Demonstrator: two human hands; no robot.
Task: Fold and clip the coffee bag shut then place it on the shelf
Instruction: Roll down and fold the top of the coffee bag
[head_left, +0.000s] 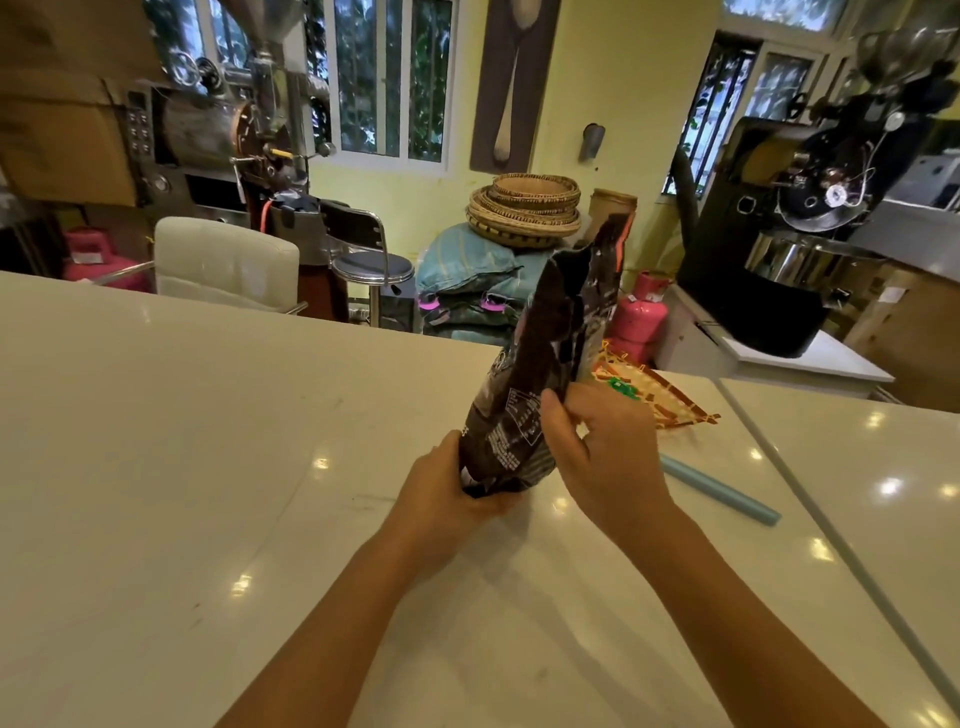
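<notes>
Head view: your left hand (452, 499) and right hand (608, 447) both grip the upright dark-brown foil coffee bag (545, 364), top unfolded, over the glossy white counter (208, 441).

Surface: glossy white countertop (208, 415)
Right of fingers: pale blue clip bar (719, 491)
Beyond fingers: orange patterned packet (660, 397)

I see a dim, warm indoor light. Small ceiling lamps make bright spots on the glossy counter (208, 415). Soft arm shadows fall toward me. Daylight comes through the windows (384, 78). The edges bend strongly, and the bag (550, 332) top is blurred.
</notes>
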